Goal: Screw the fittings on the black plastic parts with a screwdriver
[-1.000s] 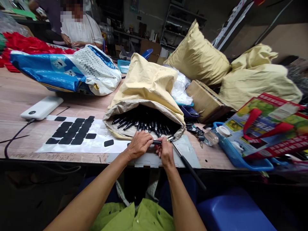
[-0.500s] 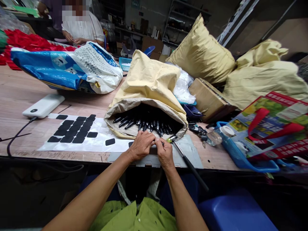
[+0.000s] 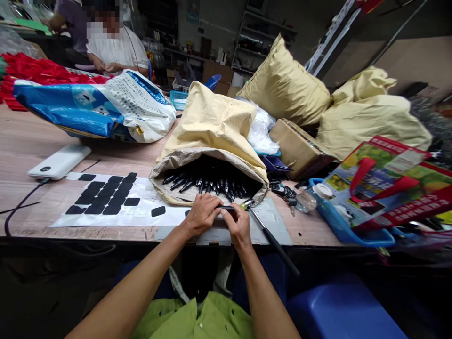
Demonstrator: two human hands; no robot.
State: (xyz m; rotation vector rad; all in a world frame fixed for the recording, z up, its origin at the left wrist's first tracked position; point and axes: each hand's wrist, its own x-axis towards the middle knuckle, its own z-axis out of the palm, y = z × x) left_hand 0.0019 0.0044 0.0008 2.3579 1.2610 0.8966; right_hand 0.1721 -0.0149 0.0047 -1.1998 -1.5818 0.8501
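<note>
Between my hands lies a slim black pen-like piece (image 3: 226,207), held crosswise. My left hand (image 3: 202,214) is closed around its left end, while the thumb and fingers of my right hand (image 3: 237,225) pinch the other end. Just beyond them gapes the mouth of a cream cloth sack (image 3: 215,115), filled with many similar black pen-like pieces (image 3: 208,181). A hammer (image 3: 270,240) with a yellow-green face lies right beside my right hand, its black handle jutting past the table edge. Under my hands is a grey board (image 3: 275,226).
White backing sheet (image 3: 137,216) with black rounded patches (image 3: 106,197) lies left, near a power bank (image 3: 60,162) and a blue-white bag (image 3: 106,106). At right are keys (image 3: 287,193), a clear jar (image 3: 307,200) and a blue basket (image 3: 346,226). A person (image 3: 116,49) sits opposite.
My hands have parted slightly, and more of the black pen-like piece shows between them. The whole view has shifted a little; the sack and hammer keep their places on the table.
</note>
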